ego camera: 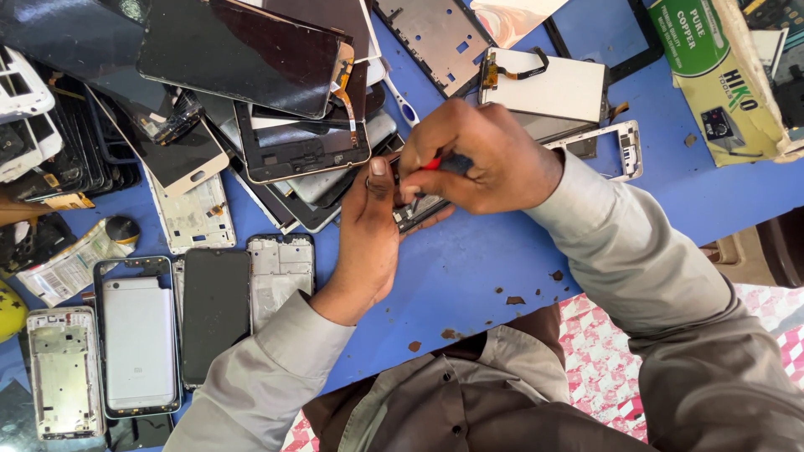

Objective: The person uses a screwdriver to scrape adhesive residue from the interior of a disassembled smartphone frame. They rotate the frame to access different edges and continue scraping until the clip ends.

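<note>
The phone (pixel 419 209) under work lay on the blue table (pixel 477 268), between the two hands and largely hidden by them; only a dark strip of its edge and inner parts showed. The left hand (pixel 364 238) was closed around its near side, thumb pressed on top, pinning it against the table. The right hand (pixel 477 159) was curled tight around a red-handled tool (pixel 431 164), its tip directed down at the phone just beside the left thumb.

Judgement: the phone appeared light, thin and stiff, with exposed inner parts likely fragile. It would be best gripped by its long edges, clear of the opened face.

A pile of screens (pixel 251 59), a bare frame (pixel 280 272) and a grey back cover (pixel 138 343) lay to the left, well apart from the hands.
</note>
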